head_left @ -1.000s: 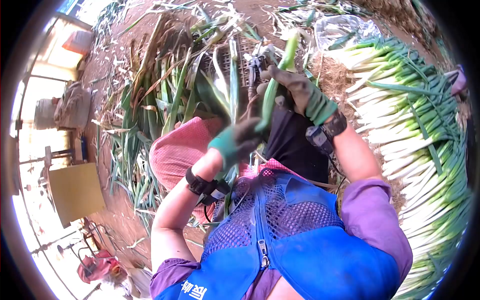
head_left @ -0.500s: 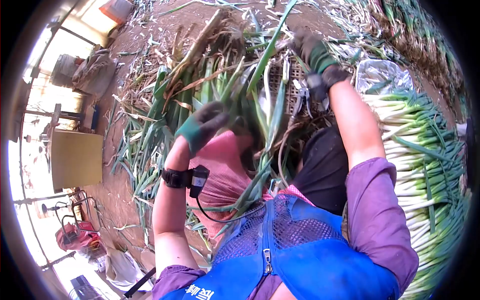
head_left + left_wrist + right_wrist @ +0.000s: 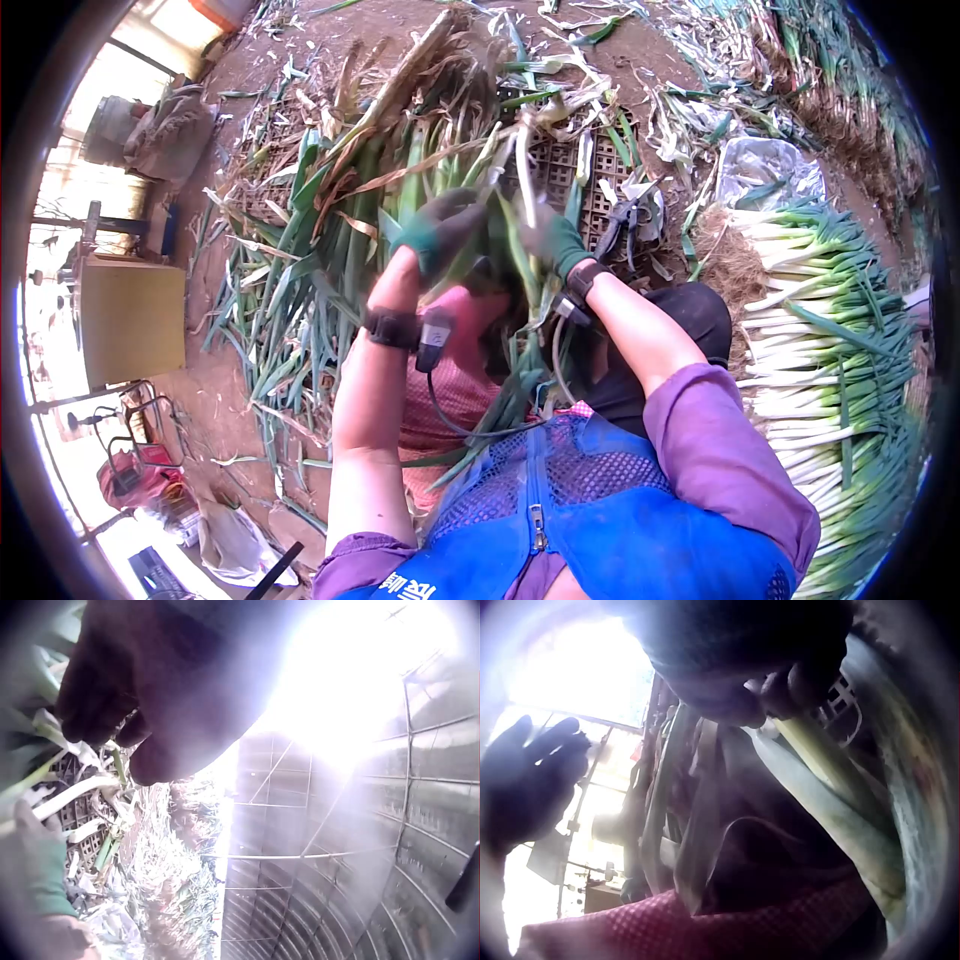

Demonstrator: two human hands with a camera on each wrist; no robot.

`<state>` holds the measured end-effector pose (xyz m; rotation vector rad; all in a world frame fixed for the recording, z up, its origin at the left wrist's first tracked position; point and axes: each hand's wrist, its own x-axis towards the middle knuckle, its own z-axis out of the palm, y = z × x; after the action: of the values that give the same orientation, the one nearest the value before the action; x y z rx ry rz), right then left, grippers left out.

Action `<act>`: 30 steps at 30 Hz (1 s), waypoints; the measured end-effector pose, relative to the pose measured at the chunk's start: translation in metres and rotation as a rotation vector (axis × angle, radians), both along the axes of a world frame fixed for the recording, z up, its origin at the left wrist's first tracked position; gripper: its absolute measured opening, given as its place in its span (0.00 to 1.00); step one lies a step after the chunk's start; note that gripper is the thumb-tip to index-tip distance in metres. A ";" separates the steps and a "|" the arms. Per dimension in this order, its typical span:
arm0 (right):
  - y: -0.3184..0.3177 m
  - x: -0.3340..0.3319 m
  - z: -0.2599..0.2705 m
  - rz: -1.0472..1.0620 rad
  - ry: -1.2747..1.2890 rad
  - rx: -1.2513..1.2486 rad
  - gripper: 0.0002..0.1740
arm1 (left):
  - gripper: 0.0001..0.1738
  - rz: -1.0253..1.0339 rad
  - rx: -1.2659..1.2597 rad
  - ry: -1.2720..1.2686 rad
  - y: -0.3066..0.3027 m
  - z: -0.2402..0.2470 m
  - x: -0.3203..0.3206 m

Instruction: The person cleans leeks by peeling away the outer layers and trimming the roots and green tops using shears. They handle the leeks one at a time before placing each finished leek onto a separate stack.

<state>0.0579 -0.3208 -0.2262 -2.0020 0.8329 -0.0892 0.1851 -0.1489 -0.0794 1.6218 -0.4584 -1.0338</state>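
My right hand [image 3: 550,240], in a dark-palmed green glove, grips a green onion [image 3: 525,165]. In the right wrist view its fingers [image 3: 780,694] curl round the pale stalk [image 3: 832,769], whose leaves run down beside it. To the left, my gloved left hand [image 3: 445,230] hovers near the stalk with its fingers loosely bent and nothing visible in them. The right wrist view shows that left hand [image 3: 536,784] apart from the stalk. Untrimmed green onions [image 3: 370,190] with dry brown leaves lie just beyond the left hand.
A plastic grid crate [image 3: 605,185] stands in front, with peeled leaves around it. Cleaned green onions [image 3: 790,330] lie in a long row at right, below a clear plastic bag [image 3: 765,170]. Loose green leaves [image 3: 285,330] cover the ground at left. A yellowish board [image 3: 135,320] stands farther left.
Both hands were on a green onion at first. The right hand then reached far forward and right, and has come back beside the left, gripping a stalk. The left hand shifted slightly right.
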 end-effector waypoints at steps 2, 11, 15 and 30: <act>0.012 -0.007 0.051 0.050 -0.060 0.076 0.21 | 0.29 0.075 -0.036 0.091 -0.014 0.002 -0.016; -0.023 -0.035 0.153 0.373 -0.688 0.006 0.13 | 0.25 0.088 -0.368 0.131 -0.020 0.027 -0.038; -0.051 -0.025 0.234 0.337 -0.760 -0.152 0.33 | 0.32 -0.033 -0.504 0.168 -0.020 0.044 -0.047; -0.204 -0.075 0.332 -0.232 -0.721 -0.018 0.15 | 0.25 0.019 -0.480 -0.316 0.005 0.032 -0.027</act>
<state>-0.0175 -0.5249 0.1061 -1.6883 0.5771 -0.8951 0.1583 -0.1442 -0.0471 1.3486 -0.8317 -0.5901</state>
